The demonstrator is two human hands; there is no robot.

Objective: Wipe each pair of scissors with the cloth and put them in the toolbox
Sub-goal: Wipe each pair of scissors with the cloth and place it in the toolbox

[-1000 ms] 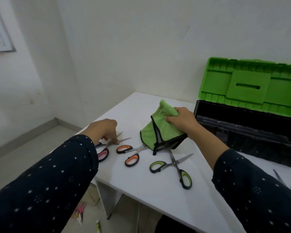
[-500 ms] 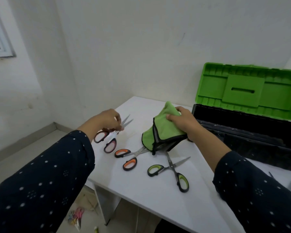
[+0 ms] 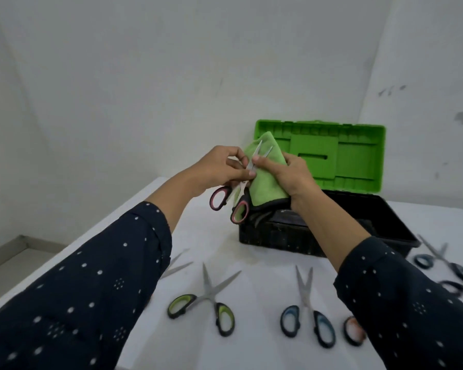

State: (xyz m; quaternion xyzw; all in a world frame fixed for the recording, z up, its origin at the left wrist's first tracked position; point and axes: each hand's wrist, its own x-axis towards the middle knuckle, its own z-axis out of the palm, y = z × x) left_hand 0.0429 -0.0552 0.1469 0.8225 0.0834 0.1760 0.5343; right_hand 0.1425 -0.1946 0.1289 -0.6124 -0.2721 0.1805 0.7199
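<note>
My left hand pinches the pink-handled scissors near the pivot, blades open and pointing up. Against those blades lies the green cloth, which my right hand grips in the air. Both hands hover in front of the black toolbox, whose green lid stands open. On the white table lie green-handled scissors and blue-handled scissors. My left sleeve hides all but the blades of another pair.
More dark-handled scissors lie at the right, beside the toolbox. A red-and-black handle peeks out under my right sleeve. The table's left edge drops to the floor. White walls close in behind.
My left hand lifted the pink-handled scissors off the table and brought them up to the cloth. My right hand raised the cloth. The view swung right, bringing more scissors into sight.
</note>
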